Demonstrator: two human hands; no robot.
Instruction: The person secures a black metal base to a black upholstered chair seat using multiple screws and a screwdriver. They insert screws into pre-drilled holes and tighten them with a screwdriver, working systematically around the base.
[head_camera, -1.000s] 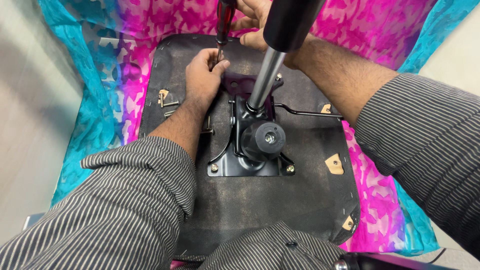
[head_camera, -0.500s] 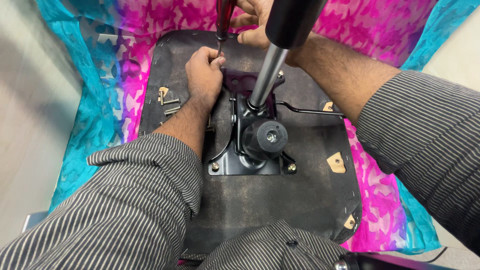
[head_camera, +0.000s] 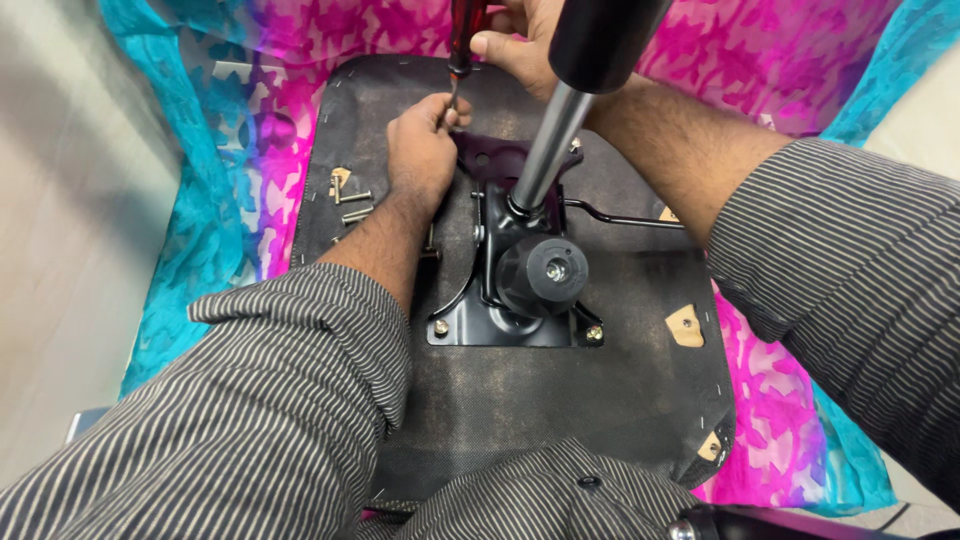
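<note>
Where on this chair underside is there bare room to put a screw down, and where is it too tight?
Free: the dark panel between the black metal plate and the near edge, also right of the plate below the thin lever. Crowded: the far corner, where the left hand, right hand and screwdriver meet, and beside the loose bolts.

The left hand (head_camera: 425, 150) has closed its fingers round the screwdriver (head_camera: 462, 45) shaft near the tip; earlier it lay flatter.

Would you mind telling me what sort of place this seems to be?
Probably a home or informal work spot, not a workshop: an upturned chair seat lies on a pink and blue cloth over a plain floor, with loose bolts beside it.
</note>
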